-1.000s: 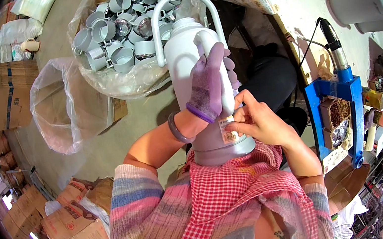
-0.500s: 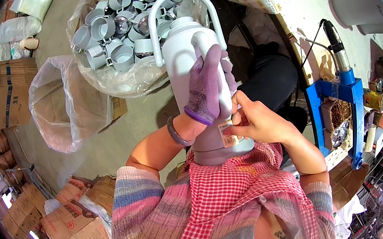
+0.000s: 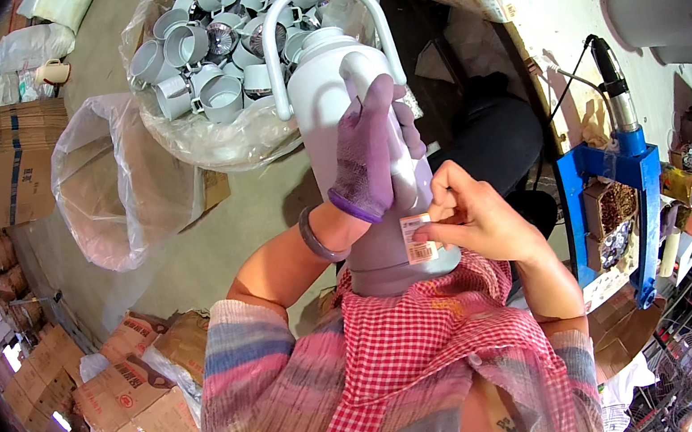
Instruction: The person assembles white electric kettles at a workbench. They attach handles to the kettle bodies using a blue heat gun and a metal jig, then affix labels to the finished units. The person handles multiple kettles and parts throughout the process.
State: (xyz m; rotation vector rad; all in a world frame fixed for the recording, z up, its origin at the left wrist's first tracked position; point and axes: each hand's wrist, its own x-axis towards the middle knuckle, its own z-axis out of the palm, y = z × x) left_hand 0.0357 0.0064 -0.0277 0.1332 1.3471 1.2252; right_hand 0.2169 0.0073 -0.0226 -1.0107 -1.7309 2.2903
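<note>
I saw the gloved left hand [image 3: 370, 153] clamped on the flask [image 3: 354, 124], long axis pointing away; right hand [image 3: 478, 218] nearer, pinching the sticker [image 3: 418, 239] against its base.

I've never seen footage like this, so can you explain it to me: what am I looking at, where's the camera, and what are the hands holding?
There is no machine here, just a person working with two hands. The camera is worn on the person's head and looks down, so the checked apron and forearms enter from the bottom, and its wide lens bends straight edges. The left hand, in a purple glove, has its grip around a tall white flask with a loop handle. The bare right hand pinches a small sticker label against the flask's grey base. On the floor beyond stands a clear bag of small metal cups, with cardboard boxes to the left. A blue stand is at the right.
</note>
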